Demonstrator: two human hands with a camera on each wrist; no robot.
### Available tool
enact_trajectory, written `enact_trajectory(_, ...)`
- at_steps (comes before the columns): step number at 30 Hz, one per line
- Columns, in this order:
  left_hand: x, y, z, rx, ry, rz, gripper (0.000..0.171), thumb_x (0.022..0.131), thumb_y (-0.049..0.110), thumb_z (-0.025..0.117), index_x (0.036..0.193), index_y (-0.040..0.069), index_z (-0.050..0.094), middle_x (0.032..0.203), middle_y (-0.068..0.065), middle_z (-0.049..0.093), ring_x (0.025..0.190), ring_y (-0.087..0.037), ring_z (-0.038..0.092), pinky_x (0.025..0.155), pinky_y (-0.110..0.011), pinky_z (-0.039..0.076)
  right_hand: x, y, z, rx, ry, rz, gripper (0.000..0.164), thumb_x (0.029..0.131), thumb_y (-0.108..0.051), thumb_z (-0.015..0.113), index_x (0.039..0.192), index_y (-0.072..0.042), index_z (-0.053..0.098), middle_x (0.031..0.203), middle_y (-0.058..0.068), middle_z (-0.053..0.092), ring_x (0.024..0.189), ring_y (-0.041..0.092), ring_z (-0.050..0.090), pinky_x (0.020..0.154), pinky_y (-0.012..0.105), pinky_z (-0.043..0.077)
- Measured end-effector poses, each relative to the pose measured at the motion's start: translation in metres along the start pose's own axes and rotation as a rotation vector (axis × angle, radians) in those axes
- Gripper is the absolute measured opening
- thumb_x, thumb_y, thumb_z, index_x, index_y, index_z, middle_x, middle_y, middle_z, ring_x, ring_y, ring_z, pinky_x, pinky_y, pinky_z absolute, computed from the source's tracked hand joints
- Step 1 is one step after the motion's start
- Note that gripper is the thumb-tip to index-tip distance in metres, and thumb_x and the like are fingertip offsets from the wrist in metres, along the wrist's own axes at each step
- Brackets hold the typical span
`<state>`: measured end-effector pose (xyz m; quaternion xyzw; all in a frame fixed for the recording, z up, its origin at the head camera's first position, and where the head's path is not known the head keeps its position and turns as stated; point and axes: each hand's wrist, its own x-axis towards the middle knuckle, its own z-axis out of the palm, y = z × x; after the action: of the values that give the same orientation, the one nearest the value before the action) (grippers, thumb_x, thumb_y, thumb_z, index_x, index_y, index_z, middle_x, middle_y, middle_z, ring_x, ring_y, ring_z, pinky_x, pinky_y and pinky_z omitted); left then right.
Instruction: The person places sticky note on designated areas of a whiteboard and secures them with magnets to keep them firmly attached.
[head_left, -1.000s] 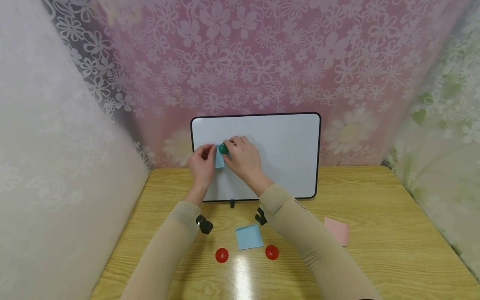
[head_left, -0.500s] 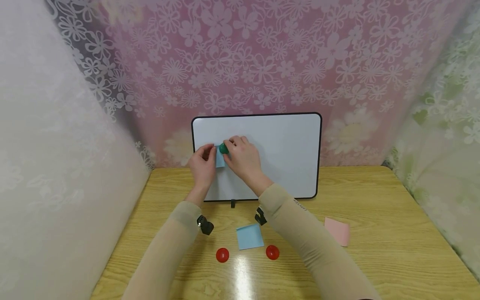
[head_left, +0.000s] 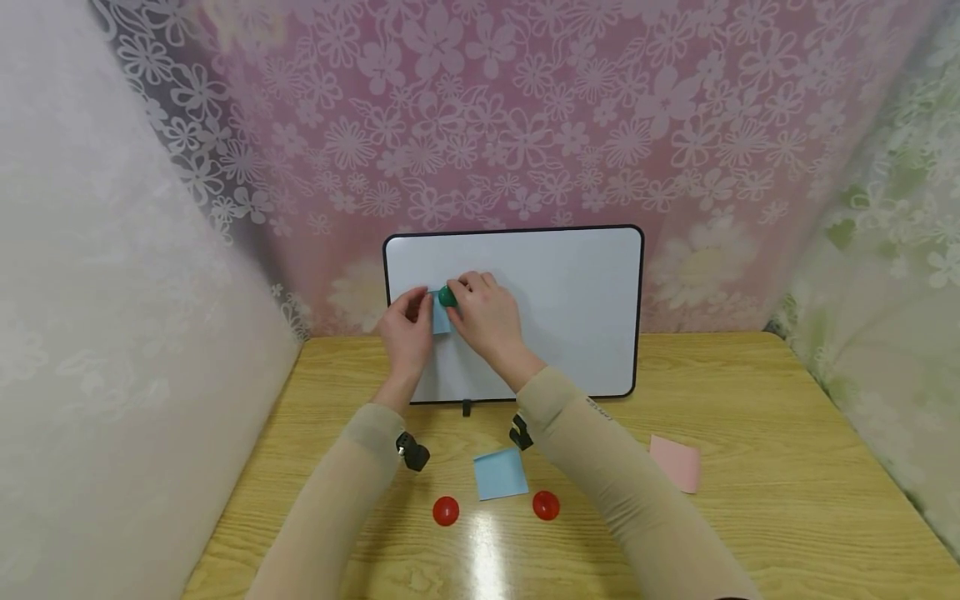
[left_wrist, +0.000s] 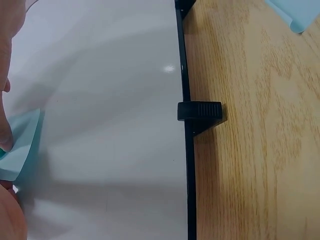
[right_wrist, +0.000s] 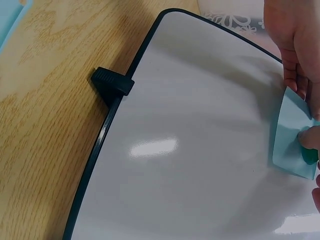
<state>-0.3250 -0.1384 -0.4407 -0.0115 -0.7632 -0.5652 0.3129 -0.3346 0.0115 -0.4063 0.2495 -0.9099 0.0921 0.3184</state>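
Note:
A small blue sticky note (head_left: 441, 322) is held against the left part of the whiteboard (head_left: 577, 317). My left hand (head_left: 406, 337) pinches the note's left edge between thumb and forefinger. With the fingers of my right hand (head_left: 489, 321), I grip a round green magnet (head_left: 447, 297) on the upper part of the note. In the right wrist view the note (right_wrist: 289, 137) stands a little off the board at its lower edge, and the thumb partly covers the magnet (right_wrist: 309, 156). Only a corner of the note (left_wrist: 24, 147) shows in the left wrist view.
On the wooden table (head_left: 735, 400) lie another blue sticky note (head_left: 501, 474), two red round magnets, one left (head_left: 446, 511) and one right (head_left: 546, 505), and a pink note (head_left: 675, 463). The board leans upright on black feet (left_wrist: 200, 110) near the flowered back wall (head_left: 525, 125).
Both hands stay at almost the same spot, with the note and the green magnet between them. The whole head view has shifted very slightly.

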Motion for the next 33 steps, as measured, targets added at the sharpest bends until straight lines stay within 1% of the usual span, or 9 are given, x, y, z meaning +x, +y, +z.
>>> enact_trajectory(8,-0.0014,-0.0032,0.0013,-0.016,0.014,0.014,0.025,0.107,0.016,0.07,0.126,0.001,0.076,0.111,-0.013,0.076,0.093,-0.025,0.07,0.083,-0.032,0.056,0.0014,0.0003,0.0012,0.001,-0.003,0.005,0.039,0.099,-0.031,0.08,0.131,-0.01,0.075,0.123,0.008,0.071,0.109,0.026,0.066,0.082,0.039,0.061)
enact_trajectory(14,-0.0014,-0.0063,0.0015,-0.018,0.037,0.018,0.025,0.106,0.015,0.07,0.127,0.002,0.076,0.113,-0.014,0.075,0.094,-0.026,0.07,0.083,-0.031,0.056,0.0028,-0.0011,-0.0002,-0.006,-0.027,0.01,0.04,0.1,-0.031,0.08,0.133,-0.01,0.075,0.125,0.008,0.07,0.111,0.026,0.066,0.083,0.038,0.061)
enact_trajectory(21,-0.0038,-0.0039,0.0004,-0.025,0.04,0.012,0.025,0.106,0.015,0.07,0.126,0.002,0.076,0.114,-0.013,0.075,0.094,-0.025,0.07,0.082,-0.031,0.055,0.0025,-0.0018,-0.0013,0.001,-0.03,0.018,0.039,0.1,-0.03,0.08,0.133,-0.01,0.075,0.125,0.008,0.07,0.111,0.027,0.066,0.083,0.039,0.061)
enact_trajectory(26,-0.0056,-0.003,0.0001,-0.019,0.035,0.014,0.024,0.106,0.014,0.07,0.126,0.002,0.076,0.114,-0.014,0.075,0.094,-0.026,0.069,0.081,-0.029,0.054,0.0011,-0.0011,-0.0009,0.013,-0.009,0.016,0.039,0.099,-0.029,0.081,0.132,-0.008,0.075,0.123,0.009,0.071,0.11,0.027,0.066,0.084,0.038,0.061)
enact_trajectory(33,-0.0078,-0.0065,-0.0046,-0.073,0.032,0.013,0.024,0.106,0.014,0.071,0.126,0.002,0.076,0.118,-0.014,0.072,0.095,-0.026,0.067,0.082,-0.026,0.054,-0.0063,0.0019,-0.0043,0.031,0.039,0.016,0.039,0.098,-0.03,0.082,0.131,-0.01,0.076,0.123,0.008,0.071,0.11,0.026,0.067,0.085,0.036,0.061)
